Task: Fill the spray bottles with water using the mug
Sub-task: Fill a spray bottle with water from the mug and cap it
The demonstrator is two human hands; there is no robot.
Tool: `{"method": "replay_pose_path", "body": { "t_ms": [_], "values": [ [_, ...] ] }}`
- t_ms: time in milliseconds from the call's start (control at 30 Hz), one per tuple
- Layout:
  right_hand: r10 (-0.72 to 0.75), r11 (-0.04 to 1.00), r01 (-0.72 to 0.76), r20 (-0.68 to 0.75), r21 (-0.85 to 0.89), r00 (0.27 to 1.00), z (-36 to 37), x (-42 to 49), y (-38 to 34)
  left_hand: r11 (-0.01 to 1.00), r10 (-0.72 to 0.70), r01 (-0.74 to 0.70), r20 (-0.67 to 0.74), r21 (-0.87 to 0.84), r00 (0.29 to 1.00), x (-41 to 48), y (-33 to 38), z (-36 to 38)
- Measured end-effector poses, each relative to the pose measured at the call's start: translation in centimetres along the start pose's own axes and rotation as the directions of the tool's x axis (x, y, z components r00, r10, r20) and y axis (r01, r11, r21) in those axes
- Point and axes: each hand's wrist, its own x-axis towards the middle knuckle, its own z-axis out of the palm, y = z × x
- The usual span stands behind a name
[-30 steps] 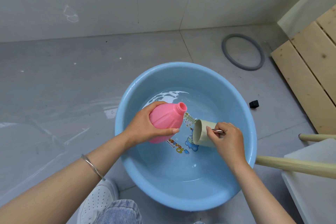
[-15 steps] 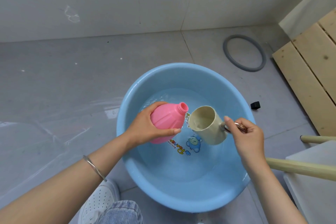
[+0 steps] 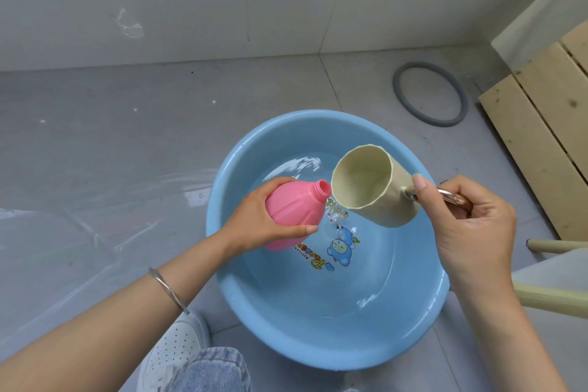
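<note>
Mug (image 3: 375,191) higher, mouth toward tilted bottle (image 3: 292,213)

Pink spray bottle (image 3: 292,215): cap off, neck open, tilted with its mouth pointing up and right, body gripped in left hand (image 3: 254,219). Cream mug (image 3: 372,188): tipped toward its side, rim just beside bottle mouth, contact unclear. Metal handle (image 3: 451,199) held in right hand (image 3: 471,226), mug body past the thumb.

The mug handle (image 3: 450,198) sits mostly hidden inside the right hand (image 3: 474,232) — wooden slats (image 3: 547,124) (far right) are cut off.
</note>
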Motion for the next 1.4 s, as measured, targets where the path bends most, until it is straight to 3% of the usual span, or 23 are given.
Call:
{"method": "replay_pose_path", "body": {
  "t_ms": [300,700,1067,1400],
  "values": [
    [-0.253,0.945,0.262,0.068,-0.196,0.965,0.8,0.0,-1.1,1.000,0.009,-0.009,0.003,-0.002,1.000,0.0,0.0,0.0],
    [-0.471,0.767,0.489,0.154,-0.416,0.869,1.2,0.0,-2.4,1.000,0.004,-0.004,-0.002,0.001,1.000,0.0,-0.1,0.0],
    [-0.595,0.638,0.609,0.200,-0.470,0.778,1.4,0.0,-2.9,1.000,0.008,-0.008,-0.005,0.004,1.000,0.0,-0.3,0.0],
    [-0.725,0.450,0.749,0.291,-0.487,0.625,1.7,0.0,-3.0,1.000,0.008,-0.008,-0.008,0.001,1.000,0.1,-0.3,0.1]
  ]
}}
